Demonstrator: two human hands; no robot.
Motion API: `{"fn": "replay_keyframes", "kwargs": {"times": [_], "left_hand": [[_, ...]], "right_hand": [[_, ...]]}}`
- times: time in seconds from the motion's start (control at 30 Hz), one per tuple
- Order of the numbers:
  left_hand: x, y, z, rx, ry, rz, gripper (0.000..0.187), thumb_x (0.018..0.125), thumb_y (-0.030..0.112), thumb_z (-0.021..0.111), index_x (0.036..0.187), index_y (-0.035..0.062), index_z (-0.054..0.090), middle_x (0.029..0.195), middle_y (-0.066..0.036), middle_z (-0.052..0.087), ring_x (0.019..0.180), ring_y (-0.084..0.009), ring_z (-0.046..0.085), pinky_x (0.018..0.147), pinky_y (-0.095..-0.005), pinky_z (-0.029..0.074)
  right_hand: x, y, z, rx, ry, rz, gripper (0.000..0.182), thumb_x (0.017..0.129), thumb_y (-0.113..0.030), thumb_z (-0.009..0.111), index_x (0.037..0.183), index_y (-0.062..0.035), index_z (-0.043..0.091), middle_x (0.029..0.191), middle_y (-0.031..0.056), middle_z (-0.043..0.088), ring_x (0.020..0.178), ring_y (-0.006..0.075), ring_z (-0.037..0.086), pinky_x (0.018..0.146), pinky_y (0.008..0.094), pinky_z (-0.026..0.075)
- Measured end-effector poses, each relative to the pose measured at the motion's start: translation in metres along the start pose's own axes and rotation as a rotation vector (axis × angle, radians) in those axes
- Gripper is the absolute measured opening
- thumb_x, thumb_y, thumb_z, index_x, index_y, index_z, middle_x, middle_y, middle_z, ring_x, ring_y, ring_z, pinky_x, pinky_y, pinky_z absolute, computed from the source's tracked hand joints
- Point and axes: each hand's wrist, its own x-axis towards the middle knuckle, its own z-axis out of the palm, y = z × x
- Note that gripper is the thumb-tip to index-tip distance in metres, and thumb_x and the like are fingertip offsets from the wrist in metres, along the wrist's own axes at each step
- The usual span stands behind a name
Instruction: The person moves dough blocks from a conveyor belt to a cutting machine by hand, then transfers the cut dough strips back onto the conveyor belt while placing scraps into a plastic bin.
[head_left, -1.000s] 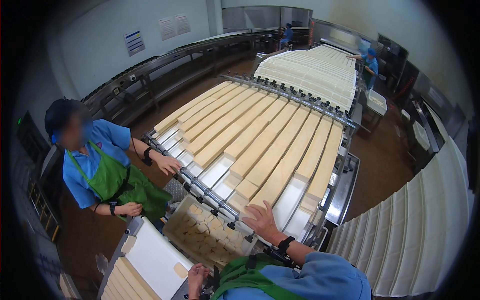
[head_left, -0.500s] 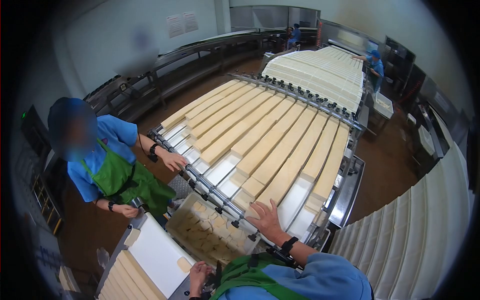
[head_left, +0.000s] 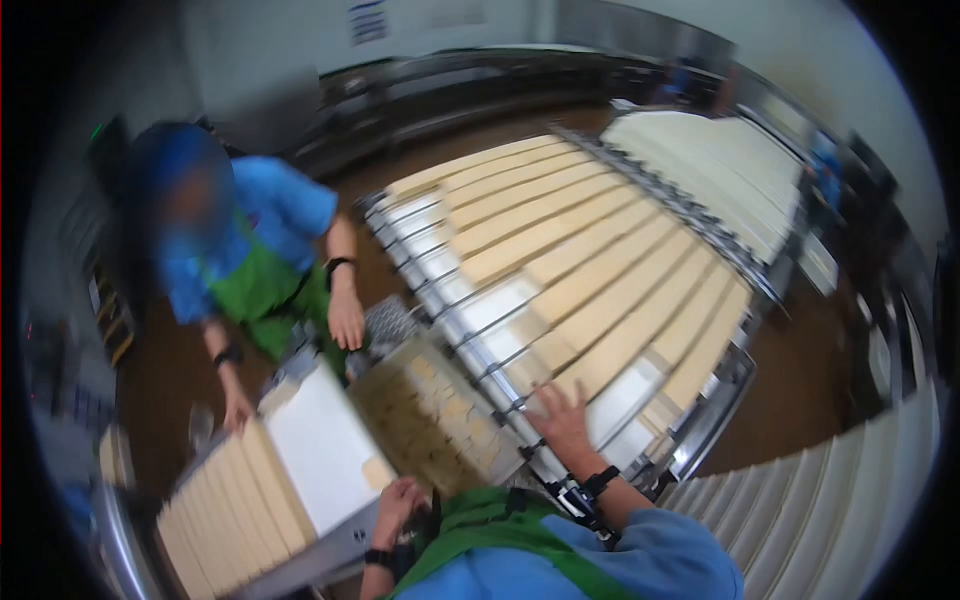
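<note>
My right hand [head_left: 562,420] rests with its fingers spread at the near edge of the slatted conveyor [head_left: 478,345], by the ends of long pale-yellow strips [head_left: 590,310]. Nothing shows in its grip. My left hand [head_left: 400,498] is curled beside the white board [head_left: 325,445], close to a small pale piece [head_left: 377,473] on the board's edge. Whether its fingers hold anything is hidden by blur. More strips [head_left: 235,505] lie side by side at the lower left.
A bin of pale offcuts [head_left: 440,410] stands between board and conveyor. A co-worker in a green apron [head_left: 260,280] stands at the left, one hand at the lower-left strips. White ridged sheeting [head_left: 800,515] fills the lower right. Another person [head_left: 826,170] is far back.
The view has turned, shifting the conveyor rightward. The co-worker's hand has left the conveyor edge, and their other hand has moved to the lower-left strips. My right hand's fingers have spread.
</note>
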Motion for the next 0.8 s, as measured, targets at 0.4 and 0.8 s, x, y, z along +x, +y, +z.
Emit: {"fn": "replay_keyframes", "kwargs": {"times": [0.4,0.8], "left_hand": [[-0.023,0.027,0.011,-0.001,0.016,-0.013,0.029,0.105,0.012,0.059,0.130,-0.0024,0.059,0.100,-0.010,0.073,0.088,-0.0162,0.070,0.079,-0.0311,0.056],[-0.093,0.024,-0.078,-0.287,0.149,0.066,0.031,0.106,0.019,0.062,0.134,0.0038,0.061,0.105,-0.008,0.074,0.094,-0.0135,0.069,0.088,-0.0291,0.058]], "right_hand": [[0.011,0.003,-0.012,-0.030,-0.180,0.024,0.033,0.092,-0.008,0.064,0.122,-0.0193,0.071,0.152,0.0140,0.052,0.149,0.0299,0.041,0.122,0.0723,0.012],[0.035,-0.029,-0.001,-0.015,-0.475,0.099,0.069,0.095,-0.020,0.063,0.158,-0.0106,0.038,0.165,0.0240,0.030,0.157,0.0391,0.023,0.123,0.0700,0.005]]}}
